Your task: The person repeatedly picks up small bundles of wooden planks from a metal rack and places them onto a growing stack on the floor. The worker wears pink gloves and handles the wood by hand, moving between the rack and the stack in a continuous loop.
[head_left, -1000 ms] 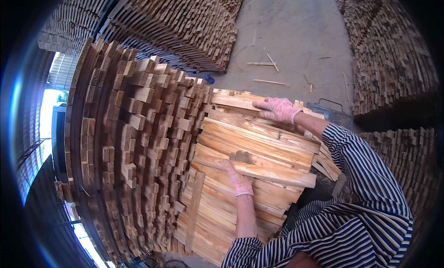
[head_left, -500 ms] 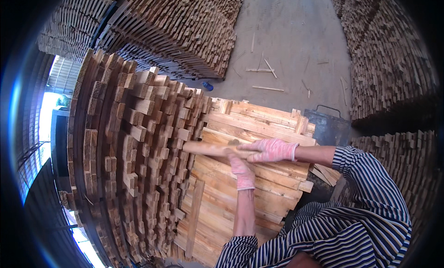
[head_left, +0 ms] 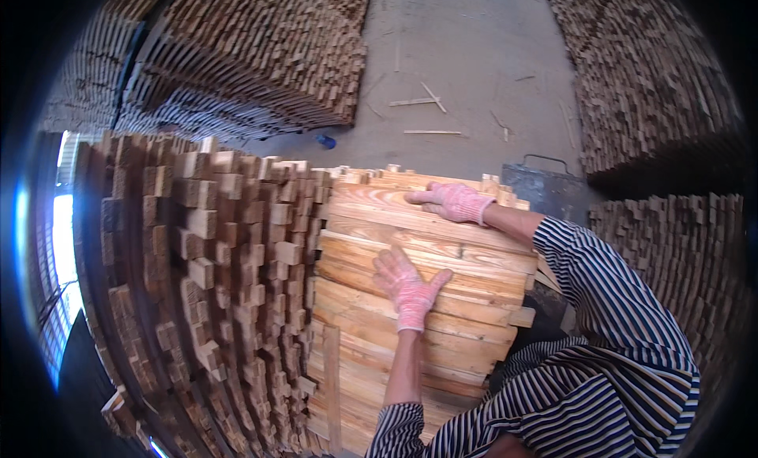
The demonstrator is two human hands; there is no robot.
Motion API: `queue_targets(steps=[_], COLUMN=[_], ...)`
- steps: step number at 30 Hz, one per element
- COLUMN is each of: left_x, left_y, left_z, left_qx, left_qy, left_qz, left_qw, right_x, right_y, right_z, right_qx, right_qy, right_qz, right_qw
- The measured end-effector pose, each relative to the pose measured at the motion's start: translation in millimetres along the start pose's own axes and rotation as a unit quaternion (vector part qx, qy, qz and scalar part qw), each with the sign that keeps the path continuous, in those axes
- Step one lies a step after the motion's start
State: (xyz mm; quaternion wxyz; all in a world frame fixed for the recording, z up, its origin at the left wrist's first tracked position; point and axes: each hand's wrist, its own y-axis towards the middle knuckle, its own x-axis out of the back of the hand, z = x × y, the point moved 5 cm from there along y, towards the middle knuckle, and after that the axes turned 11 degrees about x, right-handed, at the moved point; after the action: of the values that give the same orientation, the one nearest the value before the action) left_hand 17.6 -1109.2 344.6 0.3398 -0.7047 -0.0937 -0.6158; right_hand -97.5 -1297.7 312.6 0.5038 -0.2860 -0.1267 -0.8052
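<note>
In the head view, boards (head_left: 474,260) fill the centre. On them, the left hand (head_left: 409,288) spreads wide, its grip empty. Toward upper centre, the right hand (head_left: 452,201) rests on wood; whether its grip holds any, I cannot tell.

Pink gloves (head_left: 456,203), striped sleeves (head_left: 612,280), tan boards (head_left: 446,355)
</note>
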Motion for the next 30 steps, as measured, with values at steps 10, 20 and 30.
queue_targets(steps=[10,20,30], left_x=[12,17,-146], left_y=[7,-159,-627], left_z=[0,154,359], left_qx=[-0.015,0.137,0.496], left_qy=[-0.076,-0.526,-0.379], left_qz=[-0.01,-0.328,-0.512], left_qw=[0.997,0.773,0.59], right_x=[35,-142,-288], right_y=[-3,-103,-380], right_z=[44,313,695], right_qx=[-0.007,0.221,0.658], right_qy=[-0.146,0.214,0.486], right_qz=[-0.223,-0.096,0.346], right_qw=[0.964,0.947,0.46])
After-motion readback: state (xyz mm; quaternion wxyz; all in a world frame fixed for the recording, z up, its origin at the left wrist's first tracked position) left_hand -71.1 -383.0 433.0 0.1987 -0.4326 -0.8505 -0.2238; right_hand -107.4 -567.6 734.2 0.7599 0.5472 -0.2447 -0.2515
